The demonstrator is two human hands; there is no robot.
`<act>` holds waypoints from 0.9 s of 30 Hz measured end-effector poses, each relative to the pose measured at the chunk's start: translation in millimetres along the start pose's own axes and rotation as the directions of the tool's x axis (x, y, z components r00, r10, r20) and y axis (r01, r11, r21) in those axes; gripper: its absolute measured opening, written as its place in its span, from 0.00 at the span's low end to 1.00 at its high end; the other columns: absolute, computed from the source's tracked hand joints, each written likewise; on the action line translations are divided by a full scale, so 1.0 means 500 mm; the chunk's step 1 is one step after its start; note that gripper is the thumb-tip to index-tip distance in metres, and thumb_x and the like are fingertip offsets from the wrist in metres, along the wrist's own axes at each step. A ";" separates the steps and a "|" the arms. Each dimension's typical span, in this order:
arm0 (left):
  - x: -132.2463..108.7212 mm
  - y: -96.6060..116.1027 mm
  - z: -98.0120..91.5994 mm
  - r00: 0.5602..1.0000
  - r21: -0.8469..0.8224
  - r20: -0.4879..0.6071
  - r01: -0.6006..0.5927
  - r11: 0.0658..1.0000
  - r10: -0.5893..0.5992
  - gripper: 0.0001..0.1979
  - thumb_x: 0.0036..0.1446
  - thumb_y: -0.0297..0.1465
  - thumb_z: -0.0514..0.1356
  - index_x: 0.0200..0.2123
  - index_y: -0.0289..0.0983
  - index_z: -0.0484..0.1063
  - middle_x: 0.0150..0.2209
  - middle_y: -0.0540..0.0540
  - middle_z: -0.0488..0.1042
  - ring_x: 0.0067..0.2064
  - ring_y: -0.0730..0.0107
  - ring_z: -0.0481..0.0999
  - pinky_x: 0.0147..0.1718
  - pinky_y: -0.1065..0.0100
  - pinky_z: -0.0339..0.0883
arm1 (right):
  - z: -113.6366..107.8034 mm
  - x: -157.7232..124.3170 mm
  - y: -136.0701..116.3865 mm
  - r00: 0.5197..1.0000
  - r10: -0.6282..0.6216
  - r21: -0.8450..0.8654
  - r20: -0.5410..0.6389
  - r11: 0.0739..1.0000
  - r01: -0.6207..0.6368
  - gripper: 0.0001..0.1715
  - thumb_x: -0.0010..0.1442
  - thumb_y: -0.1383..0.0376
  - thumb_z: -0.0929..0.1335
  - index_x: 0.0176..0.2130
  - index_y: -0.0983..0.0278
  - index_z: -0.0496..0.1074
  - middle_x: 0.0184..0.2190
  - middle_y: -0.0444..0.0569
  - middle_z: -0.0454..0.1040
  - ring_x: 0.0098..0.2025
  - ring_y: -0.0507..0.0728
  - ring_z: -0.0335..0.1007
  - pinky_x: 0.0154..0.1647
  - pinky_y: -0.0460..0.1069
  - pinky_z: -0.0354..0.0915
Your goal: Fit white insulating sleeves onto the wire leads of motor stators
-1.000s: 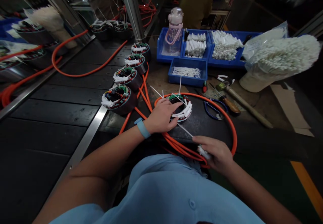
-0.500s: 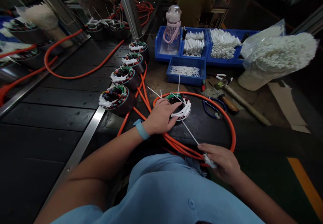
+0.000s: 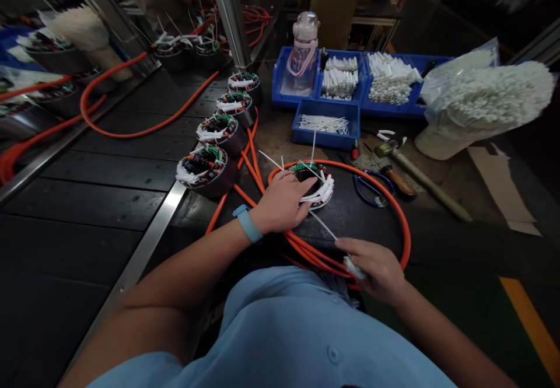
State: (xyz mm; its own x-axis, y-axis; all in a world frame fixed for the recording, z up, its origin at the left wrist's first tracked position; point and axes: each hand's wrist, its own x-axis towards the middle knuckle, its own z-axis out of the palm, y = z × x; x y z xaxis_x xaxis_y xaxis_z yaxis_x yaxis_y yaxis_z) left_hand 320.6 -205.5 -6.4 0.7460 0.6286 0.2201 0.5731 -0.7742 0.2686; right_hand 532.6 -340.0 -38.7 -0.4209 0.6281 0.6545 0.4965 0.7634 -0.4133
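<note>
My left hand (image 3: 282, 201) grips the near left side of a round motor stator (image 3: 315, 182) with white sleeves and several upright white cable ties. From the stator a white cable tie (image 3: 322, 224) runs taut toward me into my right hand (image 3: 374, 268), which is closed round its tail and a small white piece. A loop of orange cable (image 3: 400, 216) circles the stator and passes under both hands.
Several more stators (image 3: 205, 166) line the metal rail to the left. Blue bins (image 3: 326, 122) of white ties and sleeves, a pink bottle (image 3: 303, 46), blue scissors (image 3: 371, 188), a wooden-handled tool (image 3: 396, 179) and a bag of white sleeves (image 3: 485, 105) lie beyond. Another person stands at the far bench.
My right hand pulled the tie tail back toward me, then came slightly forward again. My left hand stayed on the stator.
</note>
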 end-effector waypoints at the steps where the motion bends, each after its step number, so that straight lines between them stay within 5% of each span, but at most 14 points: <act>1: 0.001 0.002 -0.002 1.000 0.021 0.010 0.003 1.000 -0.003 0.24 0.57 0.35 0.53 0.56 0.34 0.62 0.39 0.40 0.72 0.43 0.59 0.69 0.54 0.53 0.54 | 0.002 0.010 0.003 1.000 -0.022 -0.012 0.001 1.000 0.022 0.13 0.57 0.75 0.63 0.41 0.62 0.65 0.43 0.55 0.76 0.47 0.58 0.73 0.41 0.51 0.74; 9: 0.000 0.002 0.002 1.000 0.031 -0.001 -0.010 0.999 0.010 0.26 0.57 0.34 0.53 0.57 0.32 0.61 0.37 0.42 0.72 0.41 0.62 0.69 0.55 0.56 0.55 | -0.037 -0.005 -0.014 1.000 -0.024 0.004 0.006 1.000 0.024 0.12 0.58 0.74 0.62 0.41 0.62 0.67 0.46 0.54 0.75 0.49 0.58 0.72 0.42 0.53 0.74; 14: -0.002 -0.003 0.005 1.000 -0.002 -0.017 -0.010 1.000 0.010 0.25 0.56 0.33 0.53 0.57 0.33 0.62 0.37 0.41 0.72 0.41 0.61 0.69 0.54 0.54 0.55 | -0.028 -0.044 -0.013 0.997 0.074 -0.022 0.019 0.997 -0.073 0.13 0.57 0.73 0.63 0.42 0.60 0.66 0.45 0.53 0.76 0.47 0.57 0.73 0.40 0.52 0.75; 27: -0.002 -0.004 0.007 1.000 -0.006 -0.015 -0.013 1.000 0.013 0.25 0.57 0.34 0.53 0.57 0.34 0.61 0.37 0.42 0.71 0.41 0.61 0.69 0.54 0.53 0.55 | -0.033 -0.038 -0.016 0.999 0.042 0.025 0.021 0.999 -0.043 0.16 0.57 0.73 0.63 0.45 0.60 0.65 0.44 0.53 0.76 0.47 0.57 0.74 0.41 0.52 0.74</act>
State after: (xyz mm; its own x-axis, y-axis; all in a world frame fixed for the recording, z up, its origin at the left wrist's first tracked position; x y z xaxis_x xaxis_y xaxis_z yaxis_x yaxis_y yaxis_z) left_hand 319.7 -204.8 -10.5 0.7483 0.6195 0.2372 0.5614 -0.7819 0.2711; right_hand 549.0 -360.8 -37.4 -0.4153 0.6626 0.6233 0.4950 0.7395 -0.4562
